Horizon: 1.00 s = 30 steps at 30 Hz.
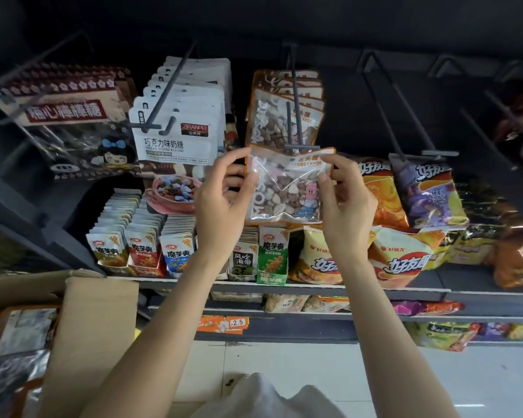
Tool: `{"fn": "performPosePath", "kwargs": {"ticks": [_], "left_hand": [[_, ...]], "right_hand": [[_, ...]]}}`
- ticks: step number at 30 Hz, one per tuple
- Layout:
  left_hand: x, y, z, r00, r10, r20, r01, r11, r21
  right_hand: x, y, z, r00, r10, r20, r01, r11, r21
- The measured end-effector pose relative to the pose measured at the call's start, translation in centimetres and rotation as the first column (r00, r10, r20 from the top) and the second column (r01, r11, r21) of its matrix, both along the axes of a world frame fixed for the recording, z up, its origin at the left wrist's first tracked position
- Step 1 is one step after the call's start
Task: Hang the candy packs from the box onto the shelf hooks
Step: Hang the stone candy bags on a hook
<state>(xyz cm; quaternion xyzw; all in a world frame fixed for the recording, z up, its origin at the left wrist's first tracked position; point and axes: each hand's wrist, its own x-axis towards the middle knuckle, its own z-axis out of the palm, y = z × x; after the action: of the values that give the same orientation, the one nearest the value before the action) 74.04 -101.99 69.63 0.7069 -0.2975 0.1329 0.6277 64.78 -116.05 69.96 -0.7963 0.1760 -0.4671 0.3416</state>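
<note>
The clear, orange-edged plastic pack of brown and white stone candy [287,188] was held up just below the tip of the dark metal shelf hook [295,110], where matching packs [284,116] hung. The left hand [224,200] and right hand [344,203] pinched its upper corners. The open cardboard box [88,327] sat lower left.

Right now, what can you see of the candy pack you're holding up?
The candy pack is a clear plastic pouch with an orange-edged header, full of brown and pale stone-like candies, with a cartoon figure printed on it. It is upright; the left hand and right hand pinch its upper corners. Its header sits just at the hook tip, before identical hung packs.
</note>
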Motion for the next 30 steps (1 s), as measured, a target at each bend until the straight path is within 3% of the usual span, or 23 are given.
{"fn": "performPosePath", "kwargs": {"ticks": [3, 8, 11, 14, 22, 26, 30], "left_hand": [[0.4, -0.2, -0.1, 0.995, 0.021, 0.099, -0.022, 1.0, 0.002], [0.8, -0.3, -0.9, 0.992, 0.038, 0.123, -0.047, 0.996, 0.07], [1.4, -1.1, -0.3, 0.99, 0.018, 0.138, -0.055, 0.96, 0.273], [3.0, -3.0, 0.2, 0.983, 0.007, 0.182, -0.088, 0.893, 0.442], [7.1, -7.7, 1.1, 0.99, 0.048, 0.136, -0.114, 0.837, 0.535], [5.9, -7.2, 1.5, 0.997, 0.031, 0.064, -0.06, 0.845, 0.532], [2.7, -4.8, 1.8, 1.0, 0.031, -0.003, -0.026, 0.873, 0.488]], "right_hand": [[0.5, -0.3, 0.1, 0.999, 0.014, 0.041, -0.011, 0.997, -0.076], [0.7, -0.5, -1.0, 1.0, -0.014, 0.021, 0.016, 0.996, -0.084], [1.9, -1.0, -0.7, 0.994, -0.028, -0.103, 0.014, 0.991, -0.132], [4.1, -2.3, -0.3, 0.939, -0.08, -0.336, 0.006, 0.977, -0.214], [8.6, -4.4, 0.2, 0.863, -0.105, -0.494, -0.017, 0.972, -0.235], [7.3, -3.8, 0.1, 0.877, -0.154, -0.455, 0.021, 0.959, -0.284], [3.9, -2.2, -0.8, 0.962, -0.142, -0.234, 0.065, 0.949, -0.309]]}}
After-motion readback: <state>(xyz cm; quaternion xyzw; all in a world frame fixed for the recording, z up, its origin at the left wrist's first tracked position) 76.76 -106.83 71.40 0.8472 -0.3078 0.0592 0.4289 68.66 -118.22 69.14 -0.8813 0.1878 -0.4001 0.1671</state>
